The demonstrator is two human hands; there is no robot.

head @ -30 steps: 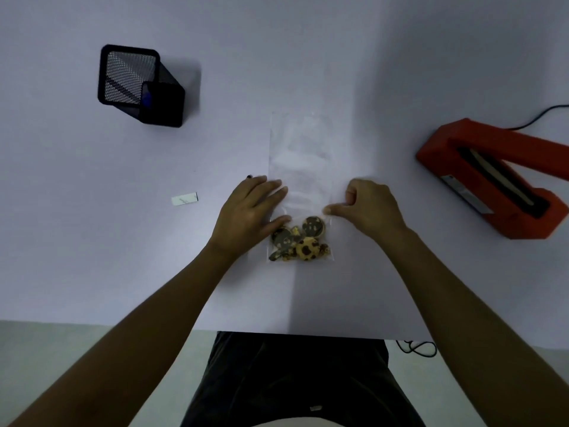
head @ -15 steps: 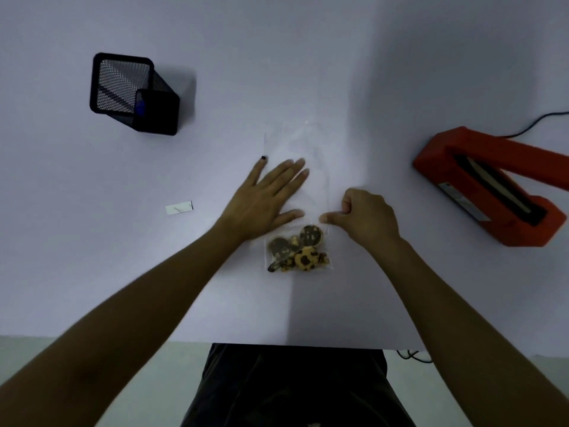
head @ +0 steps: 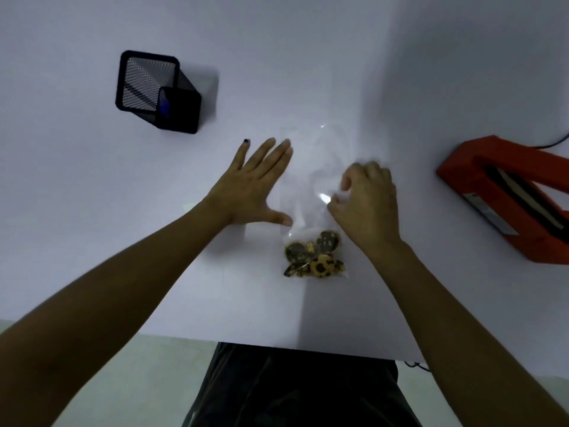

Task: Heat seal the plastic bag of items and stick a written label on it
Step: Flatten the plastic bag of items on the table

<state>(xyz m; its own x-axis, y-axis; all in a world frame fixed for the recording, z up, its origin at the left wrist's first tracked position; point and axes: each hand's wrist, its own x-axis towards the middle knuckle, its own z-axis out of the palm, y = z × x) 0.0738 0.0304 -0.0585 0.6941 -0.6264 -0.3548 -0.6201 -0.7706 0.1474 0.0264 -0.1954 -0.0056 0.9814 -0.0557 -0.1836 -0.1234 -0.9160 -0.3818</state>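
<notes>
A clear plastic bag (head: 311, 167) lies flat on the white table (head: 123, 241), with several brown and yellow round items (head: 314, 254) bunched at its near end. My left hand (head: 252, 183) is flat and spread, its fingers at the bag's left edge and the thumb touching it. My right hand (head: 366, 198) is curled over the bag's right edge, pinching the plastic between thumb and fingers; it is blurred. The red heat sealer (head: 505, 195) sits at the right, its lid raised. The label is hidden under my left forearm.
A black mesh pen holder (head: 154, 87) stands at the back left with a blue-tipped pen inside. A black cable (head: 554, 144) runs from behind the sealer. The table's near edge lies just in front of my lap.
My left hand has slid forward and leftward up the bag, from beside the items to its left edge. My right hand moved up from the items and pinched the bag's right side.
</notes>
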